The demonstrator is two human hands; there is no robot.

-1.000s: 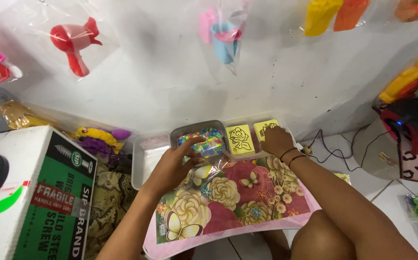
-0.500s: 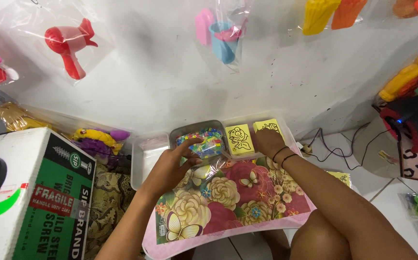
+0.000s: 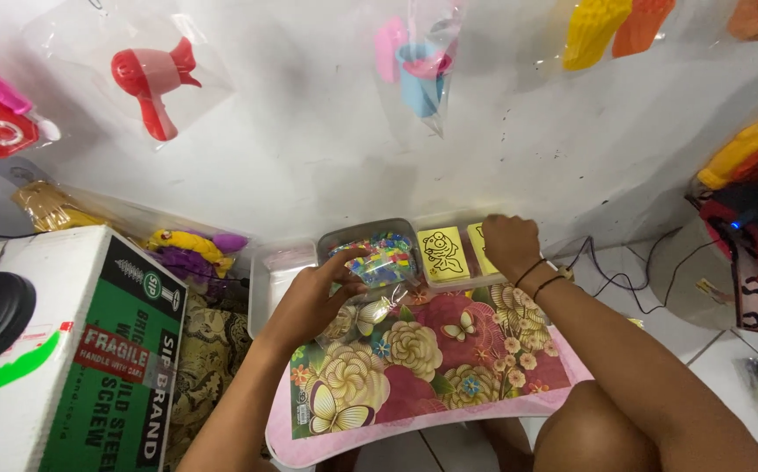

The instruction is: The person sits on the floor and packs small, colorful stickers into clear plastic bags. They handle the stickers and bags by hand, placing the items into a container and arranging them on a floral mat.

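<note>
Head view shows the left hand point(image 3: 309, 301) gripping a clear packet point(image 3: 385, 265) of bright beads over the far edge of the flowered tray point(image 3: 414, 367), just in front of a grey bin point(image 3: 353, 236). The right hand point(image 3: 510, 245) is curled on yellow cards point(image 3: 443, 253) in a clear box point(image 3: 457, 281) at the tray's far right corner; whether it pinches one I cannot tell. No beads or cards lie on the tray, so the work looks barely begun. A green and white carton point(image 3: 90, 350) crowds the left side, cables point(image 3: 615, 271) trail on the right, and bagged toys point(image 3: 156, 83) hang on the wall.
</note>
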